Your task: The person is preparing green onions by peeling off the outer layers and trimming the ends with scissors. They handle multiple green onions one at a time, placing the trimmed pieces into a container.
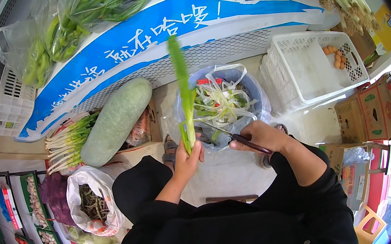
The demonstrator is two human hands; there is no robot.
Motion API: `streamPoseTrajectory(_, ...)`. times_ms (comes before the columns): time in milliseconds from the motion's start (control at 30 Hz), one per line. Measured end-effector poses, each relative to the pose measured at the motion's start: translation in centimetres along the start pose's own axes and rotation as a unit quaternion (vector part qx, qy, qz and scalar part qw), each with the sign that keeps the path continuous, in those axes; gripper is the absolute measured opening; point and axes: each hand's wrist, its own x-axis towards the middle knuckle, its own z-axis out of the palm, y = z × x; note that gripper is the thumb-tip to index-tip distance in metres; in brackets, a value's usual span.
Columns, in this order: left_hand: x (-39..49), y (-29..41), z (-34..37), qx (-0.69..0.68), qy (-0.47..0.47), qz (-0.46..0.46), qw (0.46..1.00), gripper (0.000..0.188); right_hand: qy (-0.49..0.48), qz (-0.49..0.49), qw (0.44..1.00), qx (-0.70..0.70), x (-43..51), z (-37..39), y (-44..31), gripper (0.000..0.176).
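My left hand (187, 157) grips the pale lower end of a large green onion stalk (187, 104), whose green leaf points up and away from me. In my right hand (263, 136) is a knife (253, 144) by its dark brown handle. Its thin blade points left toward the stalk, and I cannot tell whether they touch. Beyond both hands, between my feet, stands a bluish bin (257, 92) lined with clear plastic. Leaf trimmings (224, 99) and plastic strips fill it.
A winter melon (118, 121) and bundled scallions (71, 145) lie at left, above a white sack (103, 172) of dark pods. Stacked white crates (310, 87), the top one holding eggs (336, 57), stand right. A blue-fronted display shelf (198, 7) spans the far side; cardboard boxes (376, 111) are at right.
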Motion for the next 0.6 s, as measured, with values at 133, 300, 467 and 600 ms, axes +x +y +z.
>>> streamPoseTrajectory(133,0.9,0.3,0.1,-0.041,-0.002,-0.001,0.999,0.038,0.027,0.007,0.999,0.038,-0.3,-0.1,-0.8,0.075)
streamPoseTrajectory(300,0.6,-0.9,0.1,-0.067,-0.021,-0.058,0.996,0.049,0.111,-0.037,0.992,0.053,-0.8,0.0,-1.5,0.074)
streamPoseTrajectory(467,0.2,-1.5,0.6,-0.048,-0.040,-0.066,0.996,0.051,0.080,-0.027,0.992,0.098,-0.8,0.3,-2.0,0.080)
streamPoseTrajectory(600,0.2,-2.0,0.8,-0.036,-0.040,-0.069,0.996,0.051,0.028,-0.014,0.989,0.143,-0.9,0.0,-2.4,0.089)
